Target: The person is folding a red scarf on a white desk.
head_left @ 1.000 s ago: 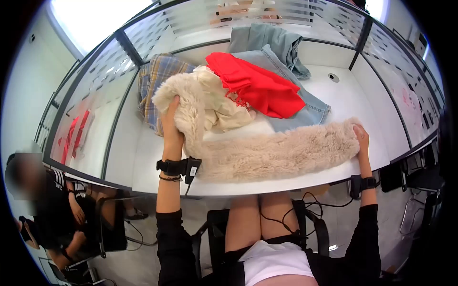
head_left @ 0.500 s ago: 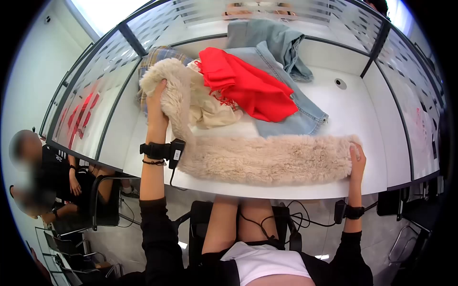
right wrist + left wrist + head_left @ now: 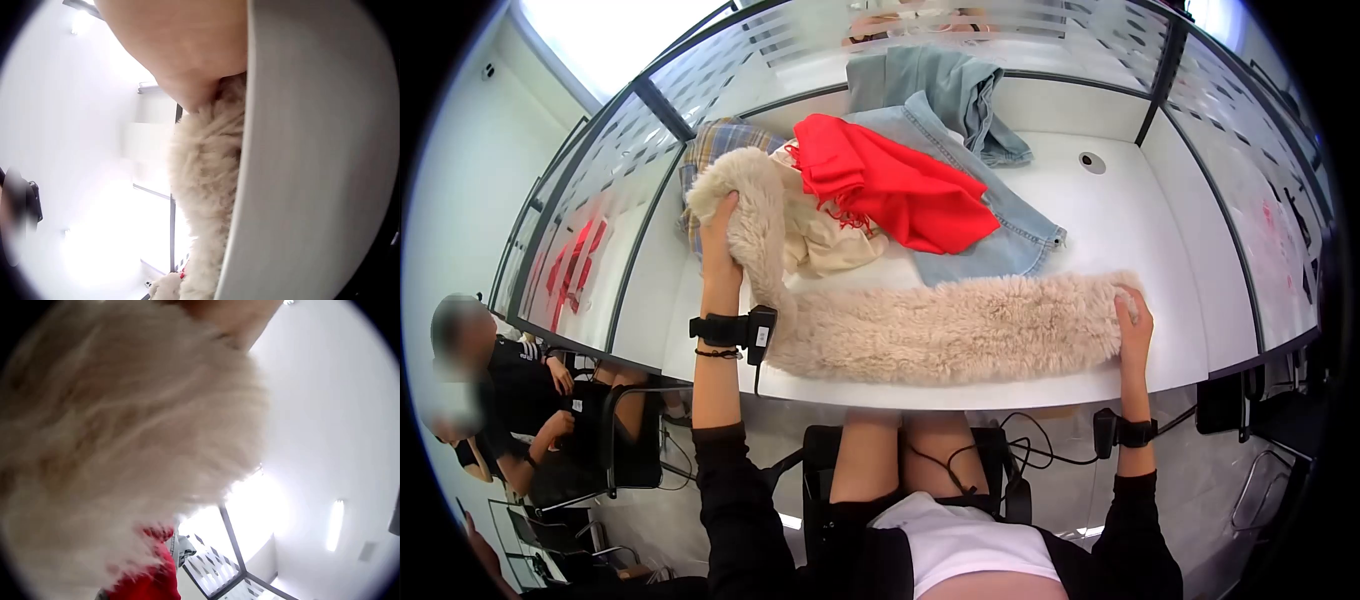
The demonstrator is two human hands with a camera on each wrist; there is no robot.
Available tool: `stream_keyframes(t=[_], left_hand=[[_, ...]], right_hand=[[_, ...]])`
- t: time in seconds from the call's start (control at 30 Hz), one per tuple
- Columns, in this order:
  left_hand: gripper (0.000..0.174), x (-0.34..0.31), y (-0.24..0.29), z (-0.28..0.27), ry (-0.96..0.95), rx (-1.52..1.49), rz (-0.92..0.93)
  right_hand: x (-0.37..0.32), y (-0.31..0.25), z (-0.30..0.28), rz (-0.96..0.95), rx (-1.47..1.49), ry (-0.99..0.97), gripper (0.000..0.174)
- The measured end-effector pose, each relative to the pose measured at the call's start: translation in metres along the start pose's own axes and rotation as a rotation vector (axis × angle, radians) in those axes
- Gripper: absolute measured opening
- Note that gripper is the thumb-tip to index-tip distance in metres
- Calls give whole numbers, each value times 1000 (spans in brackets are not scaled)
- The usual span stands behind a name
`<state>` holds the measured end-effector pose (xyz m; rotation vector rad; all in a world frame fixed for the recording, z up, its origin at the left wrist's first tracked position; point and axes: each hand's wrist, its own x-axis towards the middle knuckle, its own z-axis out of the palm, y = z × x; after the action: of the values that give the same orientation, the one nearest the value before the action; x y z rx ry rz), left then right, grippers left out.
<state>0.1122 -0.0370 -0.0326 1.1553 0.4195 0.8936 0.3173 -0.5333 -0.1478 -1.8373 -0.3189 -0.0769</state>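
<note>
Right hand [image 3: 1133, 318] clutches the near right end of the beige fur scarf [image 3: 940, 335]; left hand [image 3: 720, 222] grips its farther left end. Scarf lies crosswise along the white desk [image 3: 1145, 215] front, bending away toward the red garment [image 3: 890, 185].

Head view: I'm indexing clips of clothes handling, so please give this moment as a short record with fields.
item in hand: long beige fluffy fur scarf, lying bent across the white table
left hand: grips the scarf's far end, next to the plaid cloth
right hand: grips the scarf's near right end
pile behind: red cloth on a light blue denim garment, cream cloth beside them
</note>
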Motion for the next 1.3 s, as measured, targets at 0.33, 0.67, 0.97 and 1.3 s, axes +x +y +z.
stream_keyframes(t=[0.33, 0.67, 0.97, 1.3], left_hand=[[37, 14, 59, -51, 76, -26, 272], [39, 67, 82, -47, 77, 49, 442], [37, 62, 77, 102, -273, -56, 462], [40, 50, 174, 14, -194, 33, 530]], right_hand=[[-4, -28, -5, 80, 181, -130, 32], [22, -82, 9, -140, 167, -170, 37], [43, -121, -5, -302, 131, -67, 36], [-3, -123, 11, -93, 383, -263, 35]])
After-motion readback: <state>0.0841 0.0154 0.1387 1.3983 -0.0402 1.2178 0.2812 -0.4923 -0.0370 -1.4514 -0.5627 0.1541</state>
